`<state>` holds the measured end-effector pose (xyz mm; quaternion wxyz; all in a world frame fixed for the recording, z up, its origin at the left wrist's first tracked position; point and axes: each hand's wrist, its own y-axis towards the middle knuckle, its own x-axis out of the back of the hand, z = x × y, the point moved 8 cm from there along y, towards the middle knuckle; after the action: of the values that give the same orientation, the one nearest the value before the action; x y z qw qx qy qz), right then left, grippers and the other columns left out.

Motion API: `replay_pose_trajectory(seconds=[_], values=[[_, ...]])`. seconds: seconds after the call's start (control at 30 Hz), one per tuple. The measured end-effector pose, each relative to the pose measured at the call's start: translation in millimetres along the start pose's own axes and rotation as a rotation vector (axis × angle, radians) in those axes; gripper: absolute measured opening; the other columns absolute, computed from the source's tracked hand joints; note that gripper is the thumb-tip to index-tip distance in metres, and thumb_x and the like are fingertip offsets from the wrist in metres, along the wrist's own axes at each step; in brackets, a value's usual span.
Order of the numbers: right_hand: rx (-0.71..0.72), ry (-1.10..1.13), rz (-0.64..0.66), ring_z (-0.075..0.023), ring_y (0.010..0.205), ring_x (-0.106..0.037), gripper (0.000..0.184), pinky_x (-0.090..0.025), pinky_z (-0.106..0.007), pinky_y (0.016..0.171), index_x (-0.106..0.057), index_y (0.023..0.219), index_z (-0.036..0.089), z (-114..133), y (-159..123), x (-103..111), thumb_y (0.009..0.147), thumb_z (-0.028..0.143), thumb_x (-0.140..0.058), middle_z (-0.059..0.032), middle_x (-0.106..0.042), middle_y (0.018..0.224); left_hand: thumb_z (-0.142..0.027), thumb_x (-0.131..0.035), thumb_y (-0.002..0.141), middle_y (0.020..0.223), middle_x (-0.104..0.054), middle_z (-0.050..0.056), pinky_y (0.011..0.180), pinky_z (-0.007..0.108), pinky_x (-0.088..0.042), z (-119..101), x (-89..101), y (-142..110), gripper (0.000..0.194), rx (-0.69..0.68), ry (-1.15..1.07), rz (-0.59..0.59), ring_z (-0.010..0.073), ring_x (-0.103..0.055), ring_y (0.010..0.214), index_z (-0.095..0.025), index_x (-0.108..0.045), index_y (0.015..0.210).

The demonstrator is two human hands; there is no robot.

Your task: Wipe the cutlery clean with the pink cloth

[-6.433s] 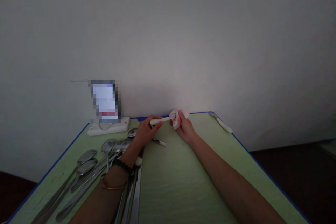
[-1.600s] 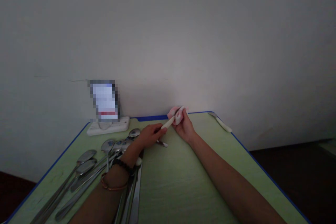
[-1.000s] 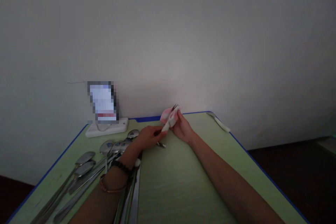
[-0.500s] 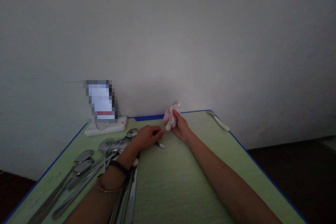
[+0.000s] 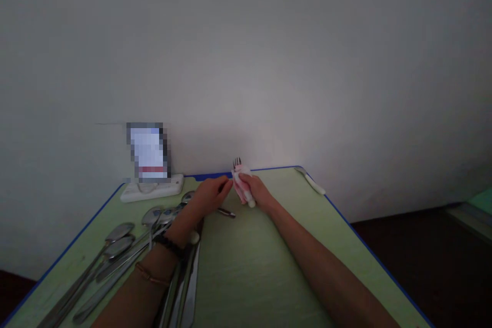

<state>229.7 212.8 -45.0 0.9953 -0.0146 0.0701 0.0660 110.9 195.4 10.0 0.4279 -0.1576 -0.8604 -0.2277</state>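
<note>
My right hand (image 5: 257, 192) is closed around a pink and white cloth (image 5: 241, 184), folded about a fork. The tines of the fork (image 5: 237, 162) stick up above the cloth, and the pale end of its handle shows below. Just left of the cloth is my left hand (image 5: 211, 195), its fingers loosely bent, thumb and fingers apart, and nothing visible in them. Its fingertips are very near the cloth; whether they touch it I cannot tell. Under that hand a piece of cutlery with a dark handle (image 5: 226, 212) lies on the table, mostly hidden.
Several metal spoons (image 5: 119, 246) and other long cutlery lie on the left of the green table (image 5: 261, 277), partly under my left forearm. A blurred phone (image 5: 149, 151) stands on a white power strip (image 5: 154, 189) at the back left. A white-handled fork (image 5: 313, 182) rests by the right edge.
The cloth and fork have shifted left and a little down, and the fork now stands more upright. My left hand has risen slightly and its fingertips have moved up beside the cloth.
</note>
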Motion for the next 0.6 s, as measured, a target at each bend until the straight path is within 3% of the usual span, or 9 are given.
replay_pose_trajectory(seconds=[0.07, 0.13, 0.3, 0.37, 0.43, 0.6], values=[[0.044, -0.078, 0.007, -0.0075, 0.044, -0.035, 0.031, -0.025, -0.023, 0.045, -0.051, 0.051, 0.016, 23.4, -8.2, -6.8, 0.071, 0.039, -0.059, 0.0049, -0.046, 0.044, -0.034, -0.028, 0.090, 0.055, -0.045, -0.003, 0.055, 0.025, -0.031, -7.6, 22.3, -2.2, 0.033, -0.004, 0.006, -0.010, 0.0145, -0.044, 0.053, -0.021, -0.045, 0.065], [0.109, -0.291, 0.038, -0.0078, 0.044, -0.033, 0.032, -0.026, -0.023, 0.045, -0.049, 0.053, 0.017, 53.8, -18.6, -18.8, 0.076, 0.040, -0.049, 0.0052, -0.043, 0.045, -0.036, -0.027, 0.091, 0.057, -0.047, -0.003, 0.057, 0.025, -0.032, -14.1, 48.8, -6.1, 0.035, -0.008, 0.013, -0.016, 0.0150, -0.046, 0.055, -0.021, -0.047, 0.066], [0.133, -0.940, 0.472, -0.0091, 0.048, -0.040, 0.025, -0.027, -0.022, 0.047, -0.051, 0.061, 0.017, 112.2, -59.2, -78.5, 0.077, 0.036, -0.048, 0.0035, -0.049, 0.053, -0.046, -0.028, 0.090, 0.060, -0.053, -0.001, 0.054, 0.025, -0.032, -33.2, 103.8, -22.3, 0.043, -0.036, 0.008, 0.004, 0.0153, -0.049, 0.058, -0.019, -0.052, 0.067], [0.105, -1.148, 0.538, -0.0094, 0.049, -0.043, 0.021, -0.027, -0.022, 0.048, -0.052, 0.062, 0.016, 128.4, -73.4, -90.3, 0.075, 0.032, -0.050, 0.0022, -0.053, 0.055, -0.049, -0.036, 0.087, 0.052, -0.047, -0.003, 0.049, 0.024, -0.027, -45.0, 112.0, -29.9, 0.044, -0.063, 0.050, 0.061, 0.0130, -0.044, 0.051, -0.019, -0.050, 0.059], [0.095, -1.260, 0.512, -0.0096, 0.048, -0.043, 0.016, -0.027, -0.023, 0.048, -0.054, 0.063, 0.016, 144.3, -81.7, -95.1, 0.074, 0.027, -0.049, 0.0016, -0.055, 0.054, -0.046, -0.038, 0.087, 0.050, -0.046, -0.003, 0.046, 0.025, -0.022, -56.9, 116.2, -38.0, 0.043, -0.082, 0.093, 0.113, 0.0113, -0.040, 0.047, -0.018, -0.051, 0.057], [0.254, -1.204, 0.427, -0.0102, 0.052, -0.047, 0.012, -0.028, -0.022, 0.048, -0.057, 0.069, 0.017, 176.2, -92.2, -102.3, 0.072, 0.018, -0.046, 0.0009, -0.058, 0.059, -0.049, -0.036, 0.088, 0.049, -0.051, -0.003, 0.043, 0.025, -0.022, -75.8, 126.1, -58.2, 0.045, -0.053, 0.075, 0.167, 0.0110, -0.041, 0.043, -0.020, -0.057, 0.061]])
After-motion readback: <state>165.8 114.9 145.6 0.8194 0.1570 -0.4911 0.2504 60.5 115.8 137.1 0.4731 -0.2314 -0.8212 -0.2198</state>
